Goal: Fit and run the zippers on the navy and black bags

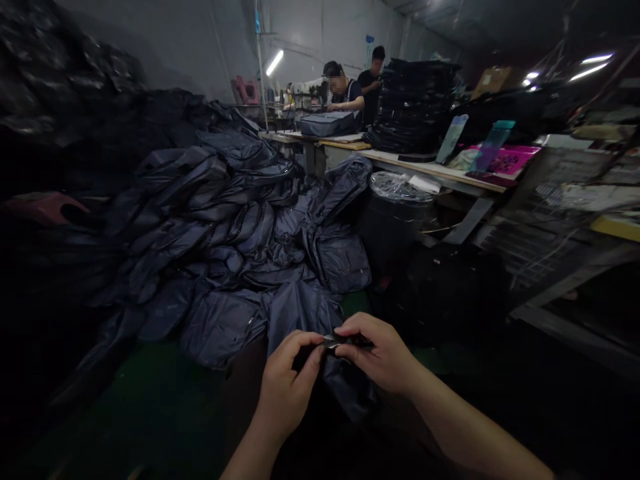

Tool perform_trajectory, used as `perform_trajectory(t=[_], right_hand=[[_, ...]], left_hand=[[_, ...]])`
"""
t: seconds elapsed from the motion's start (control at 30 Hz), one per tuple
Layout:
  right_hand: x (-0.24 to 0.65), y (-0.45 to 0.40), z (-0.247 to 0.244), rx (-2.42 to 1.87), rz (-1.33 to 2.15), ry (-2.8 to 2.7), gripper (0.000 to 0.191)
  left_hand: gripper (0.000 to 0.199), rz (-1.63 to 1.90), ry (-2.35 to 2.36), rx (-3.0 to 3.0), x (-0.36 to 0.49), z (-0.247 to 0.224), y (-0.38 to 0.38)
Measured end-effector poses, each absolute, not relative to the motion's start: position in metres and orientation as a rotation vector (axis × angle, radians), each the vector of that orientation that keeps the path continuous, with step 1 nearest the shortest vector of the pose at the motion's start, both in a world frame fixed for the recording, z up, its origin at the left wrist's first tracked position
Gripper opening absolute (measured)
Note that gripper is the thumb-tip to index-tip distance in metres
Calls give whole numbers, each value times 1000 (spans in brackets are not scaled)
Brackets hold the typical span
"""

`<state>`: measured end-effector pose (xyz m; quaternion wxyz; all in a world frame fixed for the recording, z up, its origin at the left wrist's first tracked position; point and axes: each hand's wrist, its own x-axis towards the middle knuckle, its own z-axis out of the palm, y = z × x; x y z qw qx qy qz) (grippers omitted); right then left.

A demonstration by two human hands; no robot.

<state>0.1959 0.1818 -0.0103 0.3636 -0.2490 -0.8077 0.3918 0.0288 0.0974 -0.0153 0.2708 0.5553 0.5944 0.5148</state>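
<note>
The fingers of the left hand (287,380) and right hand (377,353) pinch tight on a small dark strap end (345,341), a heap of navy bags (220,220) just beyond them.

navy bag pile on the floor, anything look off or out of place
The navy bags lie in a loose, slumped heap on the floor, unlike the tidy black bag stack by the far table. A red object at the heap's left edge also stands out; its type is unclear.

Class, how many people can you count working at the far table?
2. One person bends over the far table; a second person stands behind them, beside the black stack. Others may be hidden.
</note>
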Motion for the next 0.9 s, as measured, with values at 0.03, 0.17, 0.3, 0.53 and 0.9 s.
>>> perform_trajectory(t=[0.03,0.17,0.3,0.53,0.9], right_hand=[[196,182,-10,-636,1016,-2076,20],[196,183,-10,-637,1048,-2075,18],[197,185,-9,-648,1098,-2086,18],[196,187,-10,-653,1163,-2073,17],[196,188,-17,-784,1221,-1877,14]], left_hand=[[12,1386,1592,1500,29,-15,98],[13,1361,1559,1530,28,-14,99],[13,1320,1551,1556,27,-13,100],[13,1309,1527,1590,26,-14,101],[14,1320,1510,1589,27,-18,102]])
